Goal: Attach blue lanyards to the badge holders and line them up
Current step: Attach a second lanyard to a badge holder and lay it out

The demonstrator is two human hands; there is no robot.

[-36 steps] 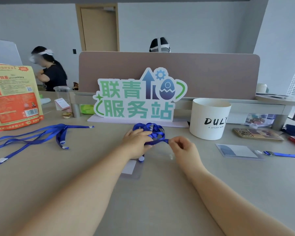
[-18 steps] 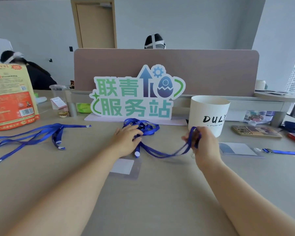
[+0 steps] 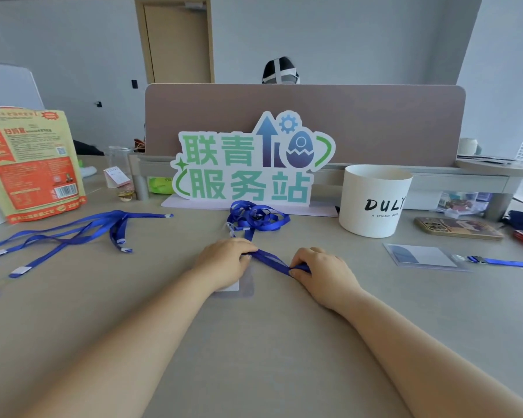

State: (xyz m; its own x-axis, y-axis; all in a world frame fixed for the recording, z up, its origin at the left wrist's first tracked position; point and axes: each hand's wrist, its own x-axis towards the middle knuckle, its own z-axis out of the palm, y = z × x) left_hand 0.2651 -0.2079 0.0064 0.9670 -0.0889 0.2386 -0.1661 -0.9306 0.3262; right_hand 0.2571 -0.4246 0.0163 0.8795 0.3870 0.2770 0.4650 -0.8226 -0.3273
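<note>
Both forearms are lying long and flat over the counter (image 3: 254,363), reaching away from the person. The left hand (image 3: 224,262) is resting palm-down on a clear badge holder (image 3: 246,286), which is poking out from under it on the near side. Its grip is closing on a blue lanyard (image 3: 269,259), fingertips curling over the strap. The right hand (image 3: 322,271) is sitting just beside it, knuckles up, with its grip pinching the same strap between thumb and fingers. So a short flat stretch of blue is running between the two hands.

Past the left hand, the rest of that lanyard is bunching up loosely in front of the green sign (image 3: 251,164). Off to the left, spare lanyards (image 3: 73,233) are lying fanned out. Over on the right, a second badge holder (image 3: 423,256) is lying near a white cup (image 3: 375,200).
</note>
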